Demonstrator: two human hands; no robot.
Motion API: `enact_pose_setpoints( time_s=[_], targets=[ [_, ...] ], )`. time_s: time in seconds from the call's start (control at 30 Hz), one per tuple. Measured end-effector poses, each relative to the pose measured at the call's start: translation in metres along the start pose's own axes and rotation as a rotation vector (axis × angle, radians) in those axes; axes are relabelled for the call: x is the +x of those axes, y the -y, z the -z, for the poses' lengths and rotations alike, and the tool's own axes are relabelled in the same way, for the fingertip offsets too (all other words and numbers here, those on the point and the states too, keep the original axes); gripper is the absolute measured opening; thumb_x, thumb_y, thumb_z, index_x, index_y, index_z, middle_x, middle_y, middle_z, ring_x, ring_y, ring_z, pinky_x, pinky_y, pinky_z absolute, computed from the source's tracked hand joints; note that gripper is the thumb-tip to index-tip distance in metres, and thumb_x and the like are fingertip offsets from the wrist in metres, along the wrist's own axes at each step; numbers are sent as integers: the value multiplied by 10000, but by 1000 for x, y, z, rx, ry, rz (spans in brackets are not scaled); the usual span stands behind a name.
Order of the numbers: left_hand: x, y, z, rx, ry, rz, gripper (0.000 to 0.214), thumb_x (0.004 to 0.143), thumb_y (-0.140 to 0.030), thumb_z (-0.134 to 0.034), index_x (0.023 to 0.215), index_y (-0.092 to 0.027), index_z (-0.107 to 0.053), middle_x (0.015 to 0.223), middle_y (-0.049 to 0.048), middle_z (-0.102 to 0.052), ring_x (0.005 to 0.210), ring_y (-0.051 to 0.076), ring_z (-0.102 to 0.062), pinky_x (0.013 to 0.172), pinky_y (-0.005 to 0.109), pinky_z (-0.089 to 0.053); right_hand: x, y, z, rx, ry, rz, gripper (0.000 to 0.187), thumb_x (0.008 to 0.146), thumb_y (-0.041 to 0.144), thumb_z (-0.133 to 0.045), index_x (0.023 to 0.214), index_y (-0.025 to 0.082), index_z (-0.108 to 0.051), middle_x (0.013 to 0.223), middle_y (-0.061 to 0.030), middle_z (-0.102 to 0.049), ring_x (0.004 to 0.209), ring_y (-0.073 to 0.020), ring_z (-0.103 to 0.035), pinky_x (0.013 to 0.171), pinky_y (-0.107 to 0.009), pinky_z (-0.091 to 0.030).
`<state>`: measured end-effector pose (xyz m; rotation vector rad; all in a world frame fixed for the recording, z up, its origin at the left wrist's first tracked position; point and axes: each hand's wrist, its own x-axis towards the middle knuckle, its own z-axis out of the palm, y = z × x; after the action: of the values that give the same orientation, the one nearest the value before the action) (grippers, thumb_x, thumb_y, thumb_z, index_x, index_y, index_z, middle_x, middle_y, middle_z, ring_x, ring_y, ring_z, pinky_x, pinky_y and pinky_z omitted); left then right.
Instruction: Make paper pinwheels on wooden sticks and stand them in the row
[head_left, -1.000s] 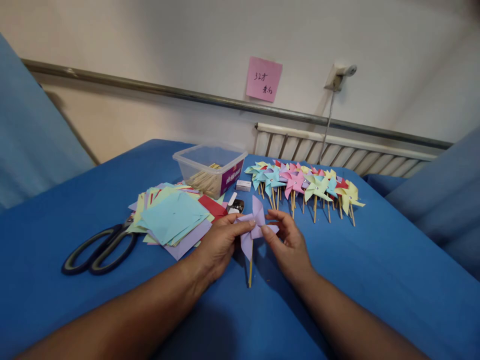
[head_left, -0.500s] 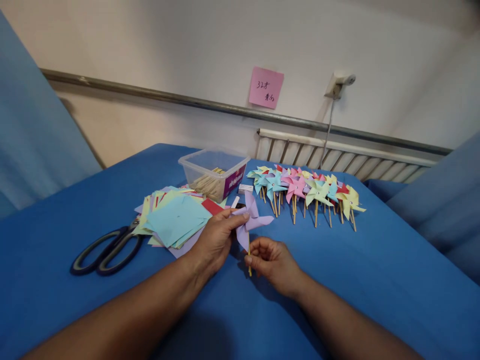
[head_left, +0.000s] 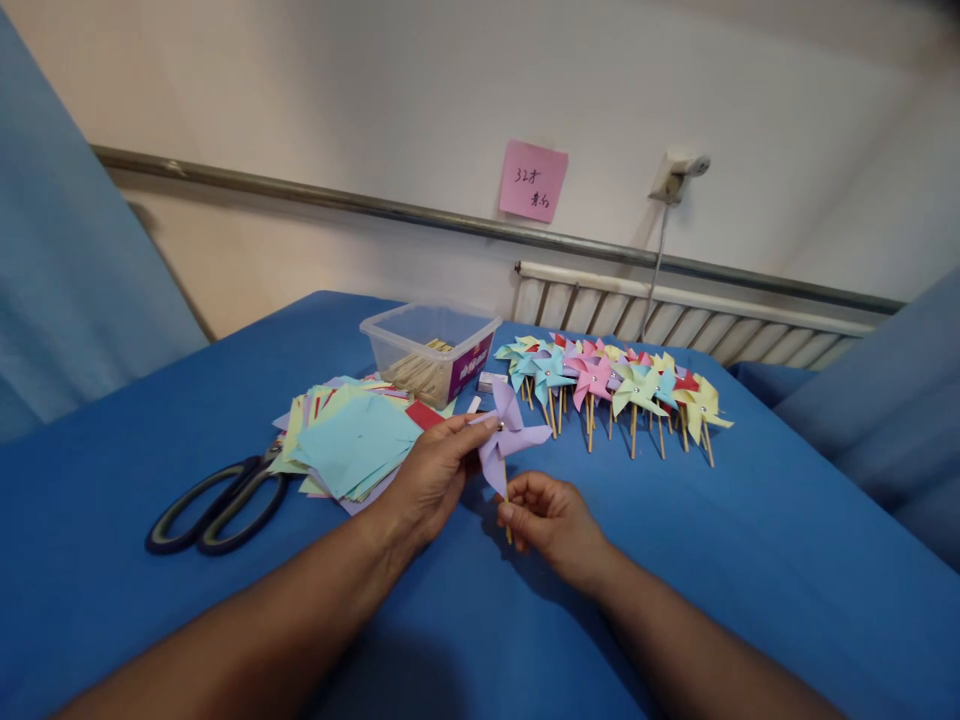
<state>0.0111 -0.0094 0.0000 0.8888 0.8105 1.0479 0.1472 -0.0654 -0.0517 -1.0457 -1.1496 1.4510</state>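
Covering most of the lower view: the blue worktop (head_left: 750,590). Far right of centre, a group of pinwheels (head_left: 592,378), sticks pointing toward the wearer. Left of centre, a loose stack of coloured paper (head_left: 358,440); behind it, a clear box (head_left: 465,372) of thin sticks. Scissors (head_left: 231,497) lie left of the stack.

Both hands meet near centre, in front of the box. Left hand (head_left: 435,465): grip pinching the paper head of the purple pinwheel (head_left: 510,440), thumb beside its middle. Right hand (head_left: 555,520): grip pinching the stick (head_left: 506,487) below the head, thumb against fingers.

Key relation: the head lies above the right grip and to the right of the left one. Long axis of the stick is near vertical in view, top leaning slightly left. Right hand nearer the stick; left nearer the pin (head_left: 500,427).

Hidden: stick top behind the paper, left fingertips, scissor tips at the stack. Cannot tell whether the stick's lower end touches the worktop.
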Motion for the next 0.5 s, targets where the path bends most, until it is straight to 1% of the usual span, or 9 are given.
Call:
enact_pose_setpoints(
  time_s=[0.1,0.17,0.27,0.5],
  targets=[
    [1,-1,1,-85,0,16,287,767,-390,-650,879,-130,-693,784,56,-651,739,165,-585,684,283,-476,2,2,3,-8,-14,-5,333,667,456,-723,737,169,-568,564,45,-561,398,-51,-441,413,-196,-344],
    [2,-1,2,-118,-11,37,314,771,-417,-638,897,-135,-694,822,70,-667,775,187,-596,707,305,-481,3,2,4,-14,-12,-5,342,663,465,-721,744,168,-570,564,42,-566,395,-52,-440,411,-198,-344],
    [2,-1,2,-118,-23,43,325,763,-435,-640,877,-137,-699,829,75,-671,754,187,-588,686,305,-476,4,1,4,-20,-14,0,347,663,474,-713,744,170,-569,555,42,-563,402,-55,-440,417,-201,-346],
    [1,-4,3,-59,-28,-7,342,770,-435,-635,910,-132,-710,816,74,-646,756,176,-556,670,288,-460,5,-2,5,-71,-10,5,335,669,473,-704,728,177,-559,521,56,-531,394,-63,-432,425,-215,-347]
  ],
)
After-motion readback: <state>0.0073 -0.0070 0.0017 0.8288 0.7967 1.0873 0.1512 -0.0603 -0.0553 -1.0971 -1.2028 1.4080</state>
